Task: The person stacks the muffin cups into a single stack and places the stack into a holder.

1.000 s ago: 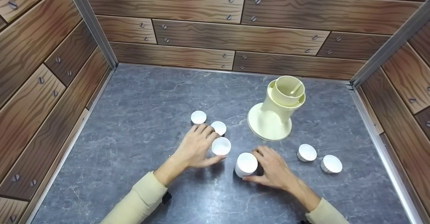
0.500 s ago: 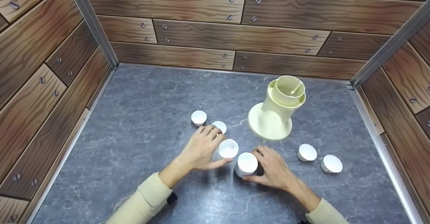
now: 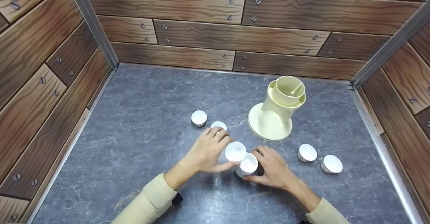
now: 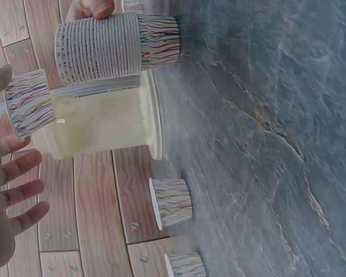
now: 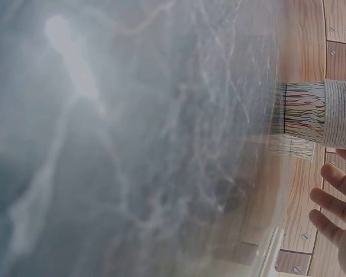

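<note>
Between thumb and forefinger, my left hand (image 3: 209,152) pinches a small white paper cup (image 4: 30,104) with wavy coloured lines; its other fingers stay spread. In the head view this cup overlaps the rim of an upright stack of nested paper cups (image 4: 98,49). The stack stands on the table, and my right hand (image 3: 271,167) grips its side near the top with thumb and fingers. Just beyond the left hand sits a single paper cup (image 3: 219,126), partly hidden by the knuckles. Another single cup (image 3: 199,118) is farther left.
A cream-coloured plastic stand (image 3: 270,126) with a round base and a cylinder in its top rises behind the hands. To the right are two more paper cups, one nearer (image 3: 307,152) and one farther out (image 3: 332,164). Wood-patterned walls (image 3: 198,32) enclose the grey table (image 3: 151,96).
My left hand has moved right and slightly nearer me with its cup, from beside the single cups to the stack's rim. The right hand and stack have stayed in place.
</note>
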Action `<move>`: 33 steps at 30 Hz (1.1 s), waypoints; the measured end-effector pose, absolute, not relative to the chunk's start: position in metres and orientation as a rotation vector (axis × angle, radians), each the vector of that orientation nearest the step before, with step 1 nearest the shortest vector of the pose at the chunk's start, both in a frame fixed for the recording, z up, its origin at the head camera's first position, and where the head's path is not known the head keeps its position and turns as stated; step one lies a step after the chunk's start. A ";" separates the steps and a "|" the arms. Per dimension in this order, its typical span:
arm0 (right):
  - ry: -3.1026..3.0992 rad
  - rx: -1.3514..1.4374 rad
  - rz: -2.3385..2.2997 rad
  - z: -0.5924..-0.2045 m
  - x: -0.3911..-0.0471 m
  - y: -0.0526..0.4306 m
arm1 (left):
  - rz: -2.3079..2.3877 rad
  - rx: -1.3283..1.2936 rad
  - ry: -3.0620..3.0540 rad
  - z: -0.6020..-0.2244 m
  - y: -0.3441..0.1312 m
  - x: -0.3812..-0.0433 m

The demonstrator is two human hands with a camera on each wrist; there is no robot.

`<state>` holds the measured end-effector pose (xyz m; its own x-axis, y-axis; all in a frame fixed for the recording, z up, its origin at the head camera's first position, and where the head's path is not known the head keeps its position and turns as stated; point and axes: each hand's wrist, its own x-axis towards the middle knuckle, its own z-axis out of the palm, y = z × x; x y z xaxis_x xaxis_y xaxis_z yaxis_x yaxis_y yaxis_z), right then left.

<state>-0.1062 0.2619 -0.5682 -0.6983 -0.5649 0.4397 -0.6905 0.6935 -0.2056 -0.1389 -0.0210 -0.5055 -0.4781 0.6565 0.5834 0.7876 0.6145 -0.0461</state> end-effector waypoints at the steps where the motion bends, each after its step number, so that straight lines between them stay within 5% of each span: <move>1: -2.561 0.985 0.510 -0.568 -0.106 0.262 | -0.314 -1.135 -2.284 -0.505 -0.020 -0.138; 33: -2.550 0.976 0.508 -0.571 -0.107 0.262 | -0.324 -1.219 -2.323 -0.512 0.005 -0.131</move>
<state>-0.1067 0.2624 -0.5705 -0.6954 -0.5591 0.4515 -0.6894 0.6963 -0.1997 -0.1307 0.0052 -0.5117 -0.4790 0.7029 0.5258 0.8200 0.5720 -0.0176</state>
